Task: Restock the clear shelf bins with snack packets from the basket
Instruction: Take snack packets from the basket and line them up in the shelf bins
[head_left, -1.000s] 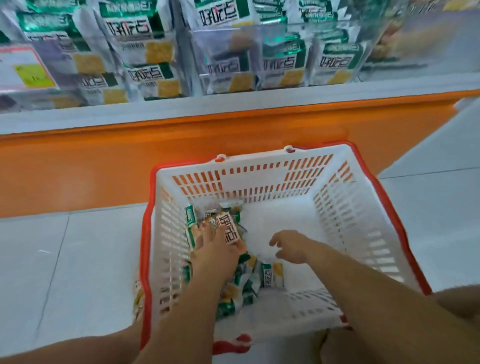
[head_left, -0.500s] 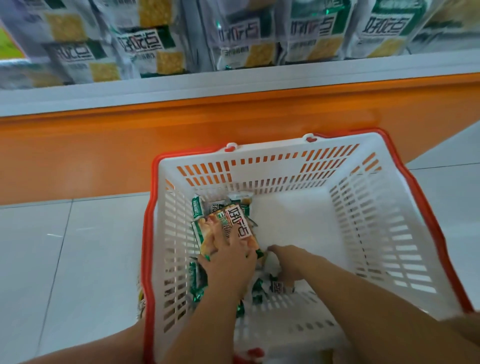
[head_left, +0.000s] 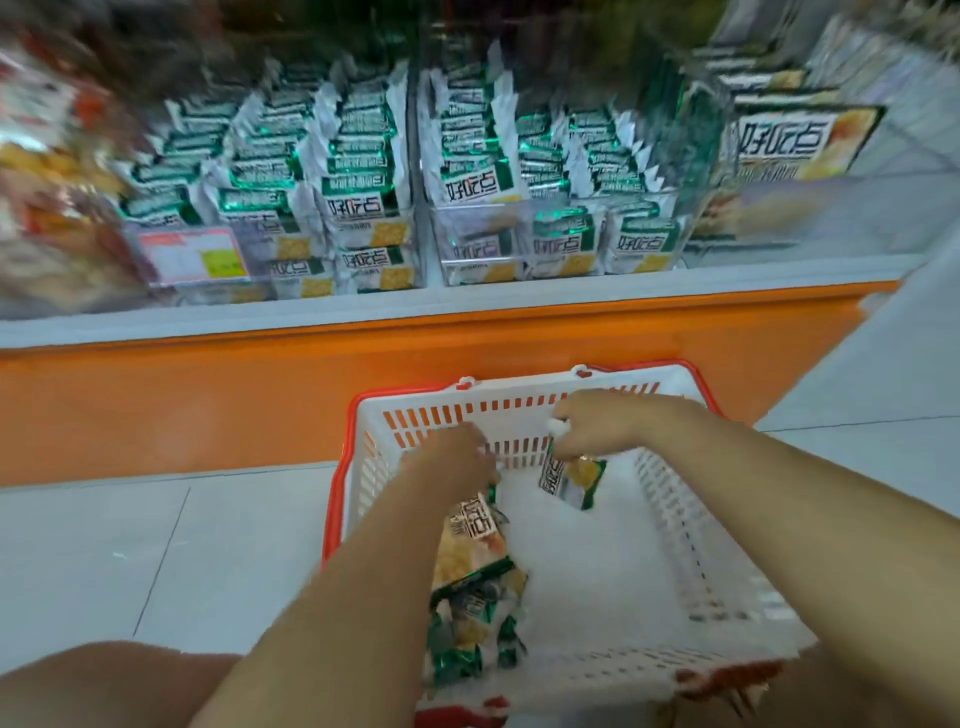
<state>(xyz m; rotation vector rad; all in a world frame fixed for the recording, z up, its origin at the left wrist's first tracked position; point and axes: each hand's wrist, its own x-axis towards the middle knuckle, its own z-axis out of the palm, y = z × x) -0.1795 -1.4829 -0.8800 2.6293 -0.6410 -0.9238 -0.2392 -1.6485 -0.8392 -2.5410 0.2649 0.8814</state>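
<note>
1. Head view: the right hand (head_left: 597, 426) pinches one snack packet (head_left: 571, 480) by its top, and it hangs lengthwise over the basket (head_left: 670, 499).
2. Left hand (head_left: 452, 457) is blurred, so I cannot tell its grip.
3. Clear shelf bins (head_left: 519, 208) lie ahead and higher.

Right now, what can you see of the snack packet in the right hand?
The snack packet is a small glossy pouch, white with green edging, dark lettering and a yellow cracker picture. It hangs tilted, its top pinched by the right hand, inside the white basket near its far wall, seemingly clear of the floor and of the other packets. Blur hides finer print.
</note>
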